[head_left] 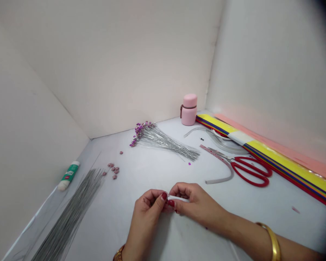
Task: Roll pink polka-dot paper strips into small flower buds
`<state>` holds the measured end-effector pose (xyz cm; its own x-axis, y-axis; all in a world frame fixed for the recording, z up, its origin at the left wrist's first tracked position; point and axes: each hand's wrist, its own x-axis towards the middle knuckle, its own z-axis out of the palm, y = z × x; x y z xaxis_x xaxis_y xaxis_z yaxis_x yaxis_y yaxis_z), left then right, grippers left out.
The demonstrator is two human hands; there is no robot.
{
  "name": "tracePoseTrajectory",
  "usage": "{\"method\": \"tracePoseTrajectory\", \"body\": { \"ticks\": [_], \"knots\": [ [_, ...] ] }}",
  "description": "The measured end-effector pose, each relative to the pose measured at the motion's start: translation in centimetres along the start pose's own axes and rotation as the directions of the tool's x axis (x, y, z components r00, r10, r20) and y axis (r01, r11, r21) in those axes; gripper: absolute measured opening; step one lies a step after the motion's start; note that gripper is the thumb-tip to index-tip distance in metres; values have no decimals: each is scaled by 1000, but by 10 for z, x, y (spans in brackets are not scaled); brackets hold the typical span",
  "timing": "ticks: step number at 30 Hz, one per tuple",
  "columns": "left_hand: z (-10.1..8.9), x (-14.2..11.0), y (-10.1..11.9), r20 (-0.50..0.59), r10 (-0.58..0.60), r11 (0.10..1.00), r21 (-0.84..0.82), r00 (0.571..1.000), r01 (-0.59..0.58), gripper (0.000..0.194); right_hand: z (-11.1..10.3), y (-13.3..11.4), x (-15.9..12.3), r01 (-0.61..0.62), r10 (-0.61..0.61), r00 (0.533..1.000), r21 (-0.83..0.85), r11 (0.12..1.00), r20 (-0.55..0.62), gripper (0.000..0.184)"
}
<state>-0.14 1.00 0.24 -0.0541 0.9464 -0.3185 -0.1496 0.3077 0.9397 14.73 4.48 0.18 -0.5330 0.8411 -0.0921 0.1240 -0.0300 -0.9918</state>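
My left hand (149,208) and my right hand (190,203) meet at the front middle, fingertips together. Between them is a narrow whitish paper strip (178,198), its end mostly covered by the fingers. The left thumb and forefinger pinch at the strip's left end, and the right fingers close around it from the other side. Several small pink folded paper stars (114,169) lie to the left. Beyond the hands, a curved bunch of paper strips (222,179) with a pink patterned top rests near red-handled scissors (251,170).
A bundle of wires tipped with purple stars (165,141) lies at the back. Bare grey wires (73,214) and a green-white glue stick (69,175) are on the left. A pink bottle (189,110) stands by the wall; coloured paper sheets (271,154) line the right.
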Motion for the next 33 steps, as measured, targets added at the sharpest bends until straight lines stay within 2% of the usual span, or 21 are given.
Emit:
{"method": "tracePoseTrajectory", "body": {
  "ticks": [3, 5, 9, 12, 16, 19, 23, 27, 31, 32, 33],
  "knots": [
    [1, 0, -1, -17, 16, 1000, -12, 1000, -16, 17, 0, 1, 0, 43, -44, 999, -82, 996, -10, 13],
    [1, 0, -2, -18, 34, 999, -12, 999, -34, 16, 0, 2, 0, 26, -26, 1000, -63, 998, 5, 16],
    [1, -2, -6, -11, 113, 992, 49, 994, -113, 14, 4, 1, 1, -84, 82, 996, 118, 989, 27, 18],
    [1, -5, -5, -48, 251, 950, 204, 967, -237, 13, 7, -1, 1, -170, 162, 985, 280, 945, 52, 22],
    [0, -10, 1, -44, 491, 778, 471, 870, -415, 8, 10, -3, 0, -215, 208, 976, 390, 895, 62, 24],
    [-1, -12, 2, -3, 610, 666, 545, 792, -510, 12, 11, -4, -2, -242, 231, 970, 427, 871, 78, 23],
    [-5, -12, -2, 43, 669, 582, 591, 742, -559, 19, 10, -5, -3, -264, 255, 964, 442, 857, 80, 21],
    [-9, -9, -5, 117, 708, 502, 610, 696, -613, 24, 9, -8, -3, -227, 214, 973, 466, 855, 83, 20],
    [-14, -3, -8, 222, 780, 345, 627, 585, -698, 25, 9, -9, -2, -165, 150, 986, 479, 862, 70, 20],
    [-15, -1, -8, 249, 783, 321, 623, 570, -713, 26, 9, -8, -2, -155, 146, 988, 473, 868, 56, 21],
    [-15, 0, -9, 268, 773, 321, 615, 574, -720, 26, 9, -7, -1, -149, 147, 988, 463, 874, 41, 21]
  ]
}}
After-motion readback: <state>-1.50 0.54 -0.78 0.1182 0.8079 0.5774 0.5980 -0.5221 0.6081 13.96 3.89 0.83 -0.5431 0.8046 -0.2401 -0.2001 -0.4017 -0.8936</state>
